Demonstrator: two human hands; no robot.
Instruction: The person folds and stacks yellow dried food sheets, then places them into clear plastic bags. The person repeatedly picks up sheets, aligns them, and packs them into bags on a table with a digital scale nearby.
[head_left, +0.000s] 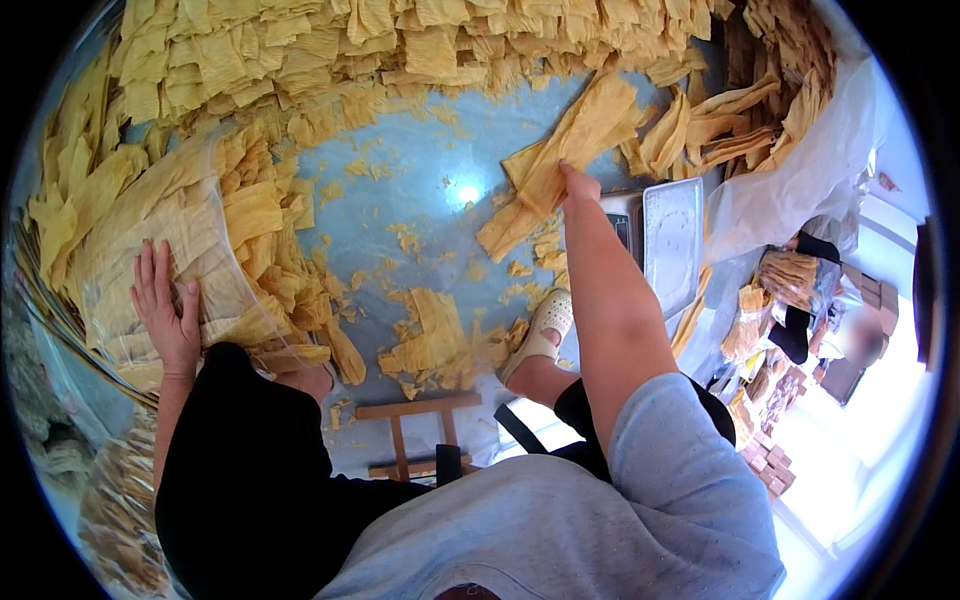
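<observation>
On the left, my left hand (166, 311) lies flat with fingers extended on a clear plastic bag (150, 225) filled with dried yellow sheets, which look like bean curd skin. The bag's mouth faces right, and sheets spill from it. At the centre right, my right hand (579, 182) grips a few long, flat dried yellow sheets (555, 180) by their edge; its thumb shows on top and the other fingers are hidden. The sheets rest over the bluish floor covering. Just right of that hand stands a scale with a metal pan (673, 247), its display partly hidden by my forearm.
A large heap of yellow sheets (300, 45) spans the far side. Loose pieces (431, 330) lie near my feet. More long sheets (667, 135) and plastic film (795, 187) are at right. Beyond sits another person (862, 337) among filled bags. A wooden stool (420, 409) is below.
</observation>
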